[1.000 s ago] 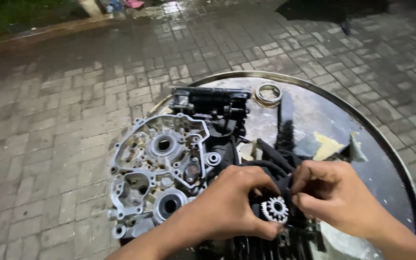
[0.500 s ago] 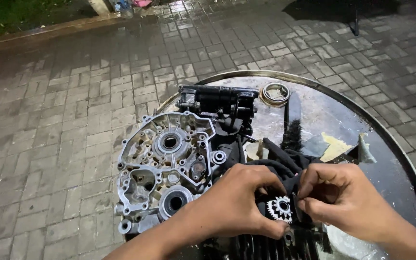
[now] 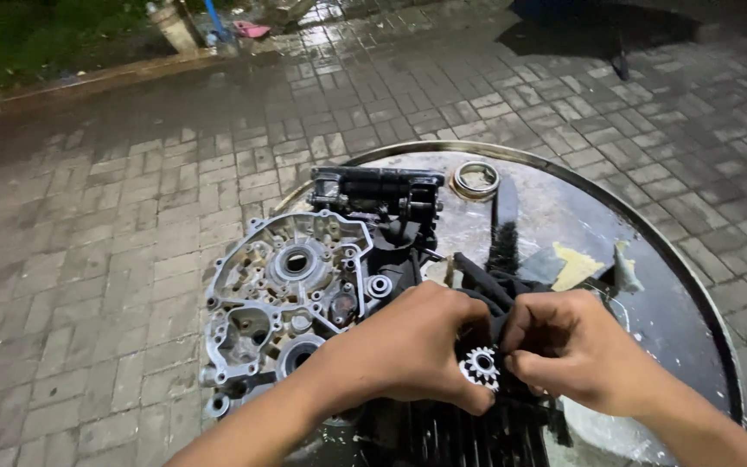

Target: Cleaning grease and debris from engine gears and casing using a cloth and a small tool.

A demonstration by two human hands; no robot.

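Note:
My left hand (image 3: 412,350) and my right hand (image 3: 577,346) meet over a small silver toothed gear (image 3: 481,367), fingers of both pinched on it. A black cloth (image 3: 490,290) lies bunched just behind my fingers. Left of my left hand sits a silver engine crankcase half (image 3: 283,298) with several round bores. A black engine part (image 3: 378,195) lies beyond it. All of this rests on the round top of a metal drum (image 3: 564,186). Dark cooling fins (image 3: 469,437) show under my hands.
A metal ring (image 3: 475,179) lies near the drum's far rim. Yellowish scraps (image 3: 577,264) sit on the drum to the right. Wet grey paving bricks (image 3: 97,225) surround the drum. Grass and small objects lie at the far top edge.
Both hands stay on the gear with small finger shifts. The view has drifted slightly, so the drum and crankcase sit a little lower in frame.

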